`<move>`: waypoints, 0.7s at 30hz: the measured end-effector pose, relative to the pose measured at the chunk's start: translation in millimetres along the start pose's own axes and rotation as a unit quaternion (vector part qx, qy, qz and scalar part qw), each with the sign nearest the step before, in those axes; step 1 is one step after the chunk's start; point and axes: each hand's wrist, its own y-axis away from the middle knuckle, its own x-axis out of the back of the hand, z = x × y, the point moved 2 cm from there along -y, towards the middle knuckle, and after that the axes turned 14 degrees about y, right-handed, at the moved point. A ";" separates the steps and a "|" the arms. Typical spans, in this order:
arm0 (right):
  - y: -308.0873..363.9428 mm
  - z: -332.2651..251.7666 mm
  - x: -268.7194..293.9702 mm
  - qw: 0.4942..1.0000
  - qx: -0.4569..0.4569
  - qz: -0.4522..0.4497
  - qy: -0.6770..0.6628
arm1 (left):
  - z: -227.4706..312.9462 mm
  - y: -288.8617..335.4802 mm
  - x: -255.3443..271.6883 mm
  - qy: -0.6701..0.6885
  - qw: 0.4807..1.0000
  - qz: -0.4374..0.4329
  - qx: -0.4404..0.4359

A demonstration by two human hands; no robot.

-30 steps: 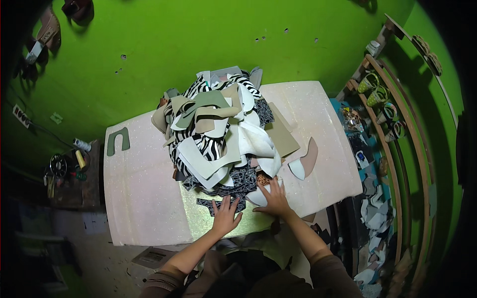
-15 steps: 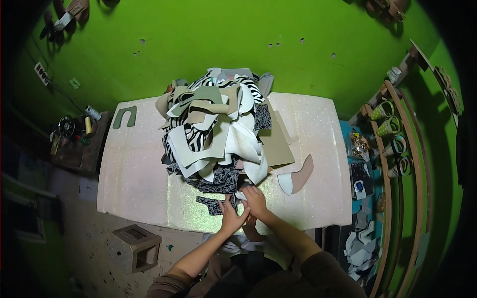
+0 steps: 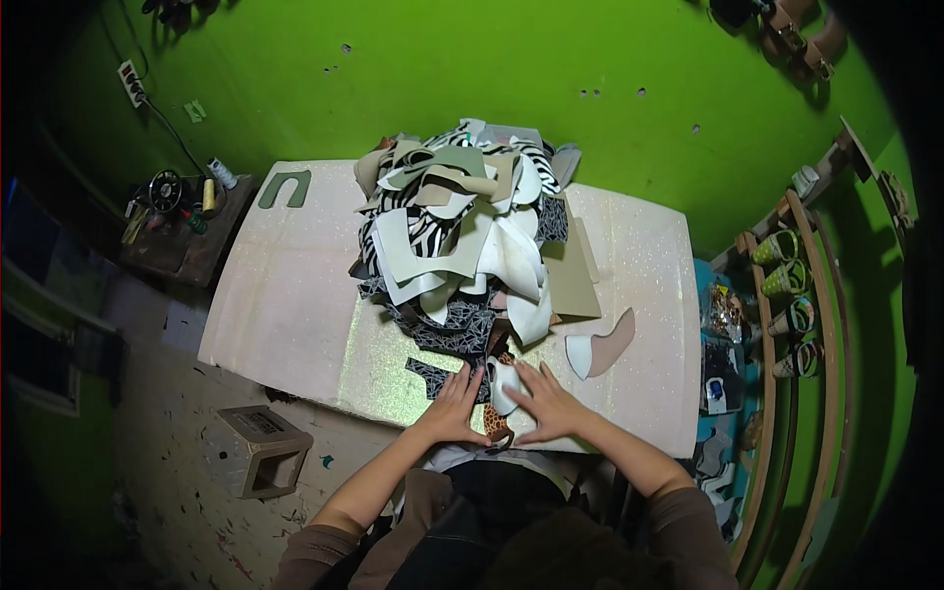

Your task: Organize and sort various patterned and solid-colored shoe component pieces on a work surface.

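At the table's near edge, my left hand lies with its fingers stretched over a black piece with thin white lines. My right hand is spread out flat, its fingertips at the edge of a small white curved piece. Between the two hands, a leopard-print piece shows partly from under the white one. Neither hand grips anything that I can see. Just beyond rises a heap of cut material pieces in white, beige, green, zebra print and black pattern.
A beige-and-white curved piece lies on the table to the right, and a green U-shaped piece at the far left. A stool stands on the floor at left. On the right is a wooden rack with sandals.
My hands were close together with fingers bent over a small piece; now they are apart and spread flat. The leopard-print piece has come into sight between them. The whole view has shifted.
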 end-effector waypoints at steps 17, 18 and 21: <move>-61.3 4.5 -43.0 0.947 -0.185 0.260 -0.045 | -11.0 -15.8 1.2 0.090 0.991 0.091 0.037; -65.1 5.1 -43.5 0.953 -0.165 0.252 -0.033 | -10.5 -19.1 -5.2 0.070 0.993 0.077 0.052; -71.4 1.6 -42.3 0.965 -0.139 0.218 -0.038 | -5.4 -21.8 -20.9 0.023 0.994 0.096 0.052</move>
